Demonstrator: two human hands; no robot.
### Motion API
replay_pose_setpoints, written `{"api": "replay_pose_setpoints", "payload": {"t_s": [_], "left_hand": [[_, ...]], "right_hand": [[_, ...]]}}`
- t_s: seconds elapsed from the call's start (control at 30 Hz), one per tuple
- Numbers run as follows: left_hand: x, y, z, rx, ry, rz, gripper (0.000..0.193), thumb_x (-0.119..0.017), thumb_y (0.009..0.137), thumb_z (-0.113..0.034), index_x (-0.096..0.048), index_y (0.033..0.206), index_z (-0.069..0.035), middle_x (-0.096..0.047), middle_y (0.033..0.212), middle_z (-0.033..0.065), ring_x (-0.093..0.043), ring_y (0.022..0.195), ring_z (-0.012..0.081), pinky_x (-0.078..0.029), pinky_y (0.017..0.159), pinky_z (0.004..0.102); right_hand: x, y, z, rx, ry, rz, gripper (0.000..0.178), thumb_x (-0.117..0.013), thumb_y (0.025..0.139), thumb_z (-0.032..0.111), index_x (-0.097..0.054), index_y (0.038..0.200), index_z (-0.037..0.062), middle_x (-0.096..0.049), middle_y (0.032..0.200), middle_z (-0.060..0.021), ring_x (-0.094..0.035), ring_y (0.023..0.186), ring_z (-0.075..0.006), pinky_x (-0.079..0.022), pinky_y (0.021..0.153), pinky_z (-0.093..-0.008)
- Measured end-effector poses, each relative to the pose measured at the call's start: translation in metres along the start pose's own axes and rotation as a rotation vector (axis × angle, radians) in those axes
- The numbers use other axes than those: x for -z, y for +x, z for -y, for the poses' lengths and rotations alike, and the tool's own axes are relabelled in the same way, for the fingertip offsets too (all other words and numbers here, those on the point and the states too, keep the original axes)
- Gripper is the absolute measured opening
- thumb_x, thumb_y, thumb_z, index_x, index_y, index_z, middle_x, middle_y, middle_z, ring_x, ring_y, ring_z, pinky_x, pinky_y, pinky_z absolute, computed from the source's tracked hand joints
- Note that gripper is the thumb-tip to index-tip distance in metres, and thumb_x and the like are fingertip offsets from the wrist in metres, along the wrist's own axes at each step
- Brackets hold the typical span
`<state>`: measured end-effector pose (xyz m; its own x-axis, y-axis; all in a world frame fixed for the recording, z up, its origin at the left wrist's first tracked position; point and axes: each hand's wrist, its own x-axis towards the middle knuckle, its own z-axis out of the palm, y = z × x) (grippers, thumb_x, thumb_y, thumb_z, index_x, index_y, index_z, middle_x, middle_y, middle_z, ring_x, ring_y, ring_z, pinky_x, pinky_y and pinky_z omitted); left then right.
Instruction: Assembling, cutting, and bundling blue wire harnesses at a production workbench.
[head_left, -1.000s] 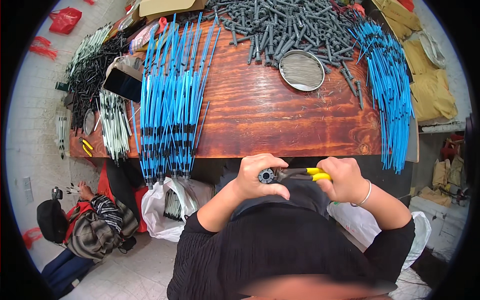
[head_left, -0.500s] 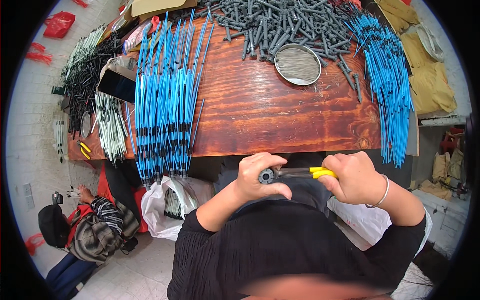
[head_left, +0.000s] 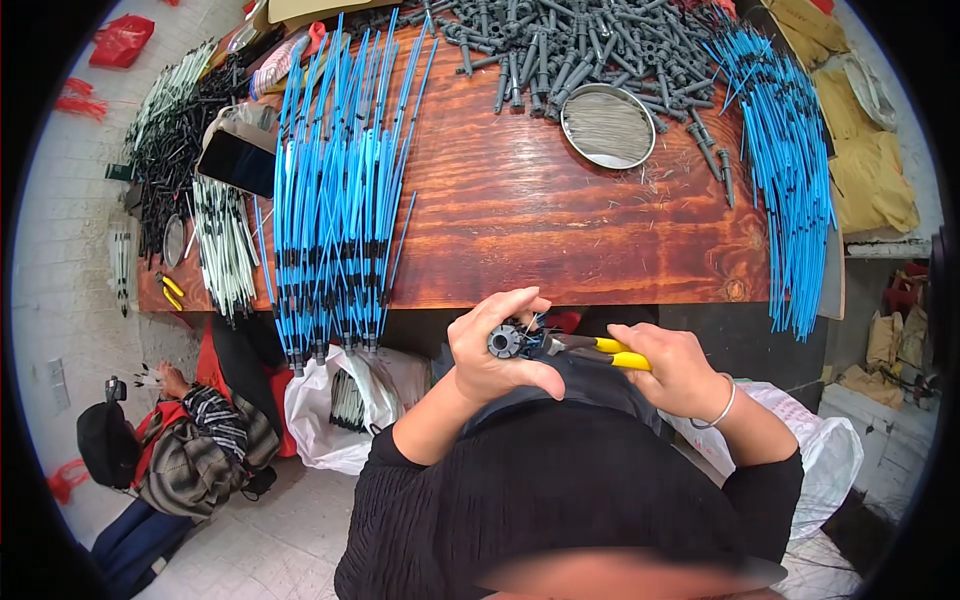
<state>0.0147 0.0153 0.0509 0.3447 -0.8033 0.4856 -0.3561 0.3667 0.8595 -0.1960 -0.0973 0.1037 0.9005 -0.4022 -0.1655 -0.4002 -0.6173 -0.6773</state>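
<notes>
Low in front of the table edge, my left hand [head_left: 478,352] is curled round a dark grey plastic fitting [head_left: 504,342] with a slotted round end turned toward me. Its thumb sticks out below the part. Yellow-handled pliers [head_left: 628,360] are gripped in my right hand [head_left: 675,368], their handles spread apart. The metal jaws point left and reach close to the fitting; whether they touch it I cannot tell. A thin light strand shows beside the fitting, too small to make out.
Blue rods [head_left: 335,200] with black bands lie across the wooden table [head_left: 480,255], overhanging its front edge. More blue rods [head_left: 795,200] lie at right. Grey plastic fittings [head_left: 570,45] are heaped behind a round dish of thin wires [head_left: 606,127]. A co-worker [head_left: 190,440] sits at left.
The plier handles have spread wider. My right hand has moved left and down with the pliers, while my left hand has shifted slightly left and up with the fitting.
</notes>
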Motion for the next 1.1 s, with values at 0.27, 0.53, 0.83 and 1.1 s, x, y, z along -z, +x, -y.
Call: {"api": "replay_pose_setpoints", "payload": {"t_s": [0.27, 0.53, 0.83, 1.1], "left_hand": [[-0.006, -0.003, -0.003, -0.027, 0.079, -0.014, 0.09, -0.076, 0.043, -0.054, -0.054, 0.109, 0.005, -0.064, 0.084, 0.0129, -0.06, 0.066, 0.0128, -0.049, 0.06, 0.0224], [-0.008, -0.005, -0.003, -0.041, 0.098, -0.023, 0.088, -0.076, 0.044, -0.053, -0.055, 0.108, 0.004, -0.064, 0.082, 0.0122, -0.06, 0.065, 0.0134, -0.049, 0.059, 0.0227], [0.007, 0.002, 0.001, -0.081, -0.056, 0.106, 0.09, -0.074, 0.044, -0.057, -0.056, 0.106, 0.007, -0.065, 0.088, 0.0156, -0.061, 0.065, 0.015, -0.05, 0.06, 0.0238], [0.009, 0.005, 0.0, -0.113, -0.13, 0.201, 0.093, -0.072, 0.043, -0.058, -0.056, 0.107, 0.009, -0.064, 0.093, 0.0172, -0.061, 0.066, 0.0159, -0.05, 0.062, 0.025]], "right_hand": [[0.008, -0.004, 0.009, -0.038, -0.089, 0.021, 0.042, -0.066, 0.069, 0.01, -0.052, 0.108, 0.0037, -0.055, 0.082, -0.0105, -0.059, 0.073, -0.0294, -0.047, 0.06, -0.0376], [0.007, -0.005, 0.012, -0.027, -0.156, -0.004, 0.043, -0.068, 0.068, 0.011, -0.052, 0.107, 0.0041, -0.055, 0.082, -0.0097, -0.059, 0.072, -0.0285, -0.047, 0.059, -0.0375], [0.005, 0.005, -0.013, 0.056, 0.096, 0.137, 0.024, -0.064, 0.073, 0.012, -0.059, 0.095, 0.0056, -0.058, 0.077, -0.0102, -0.059, 0.072, -0.0285, -0.046, 0.061, -0.0371], [0.013, 0.015, -0.021, 0.099, 0.088, 0.16, 0.028, -0.065, 0.07, 0.008, -0.059, 0.097, 0.0044, -0.058, 0.08, -0.0112, -0.058, 0.071, -0.0301, -0.046, 0.062, -0.0358]]}}
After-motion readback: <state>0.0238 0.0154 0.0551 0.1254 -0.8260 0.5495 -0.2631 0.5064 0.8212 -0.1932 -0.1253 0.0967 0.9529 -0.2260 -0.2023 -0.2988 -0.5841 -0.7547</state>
